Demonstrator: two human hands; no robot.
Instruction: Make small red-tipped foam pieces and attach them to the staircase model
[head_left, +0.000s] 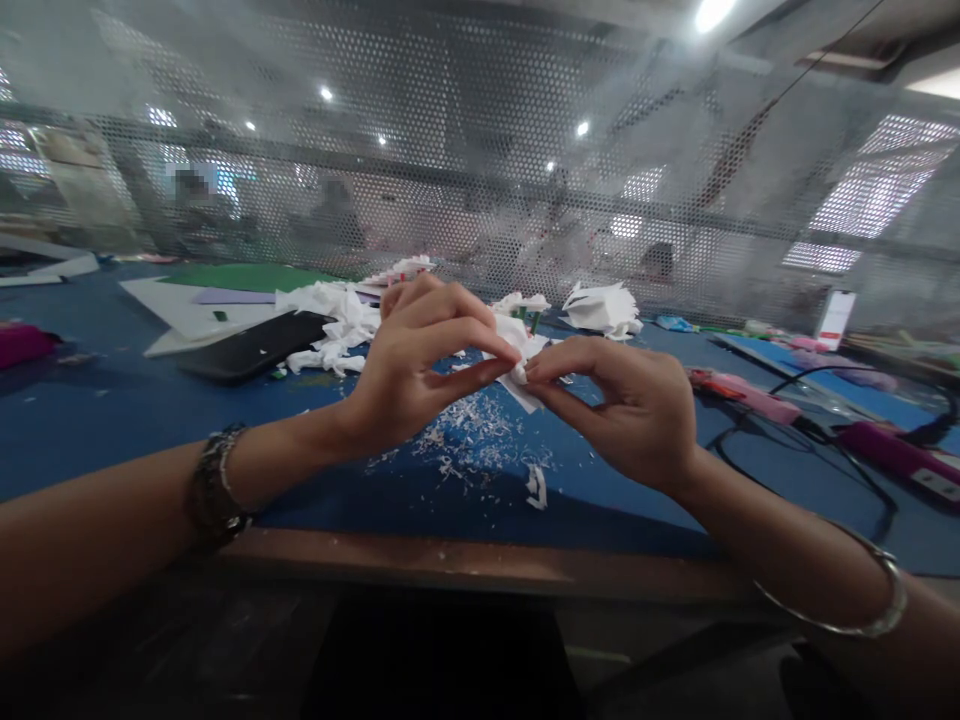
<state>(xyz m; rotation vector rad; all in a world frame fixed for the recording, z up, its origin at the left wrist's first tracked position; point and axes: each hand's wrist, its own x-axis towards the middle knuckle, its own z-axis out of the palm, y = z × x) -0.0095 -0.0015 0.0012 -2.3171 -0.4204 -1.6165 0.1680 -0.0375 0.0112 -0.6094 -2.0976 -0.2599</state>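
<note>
My left hand (420,365) and my right hand (622,410) meet above the blue table mat (112,420), both pinching one small piece of white paper (519,352) between thumb and fingertips. The fingers of each hand are curled closed on it. Below the hands lie several tiny white paper shreds (469,440) and one larger scrap (536,487). A beaded bracelet is on my left wrist and a metal bangle on my right forearm.
A black phone-like slab (255,345) and heaps of white paper pieces (334,320) lie at the back left, more white paper (604,308) at the back right. Pink tools with black cables (757,405) lie to the right. A perforated mesh screen (525,180) stands behind the table.
</note>
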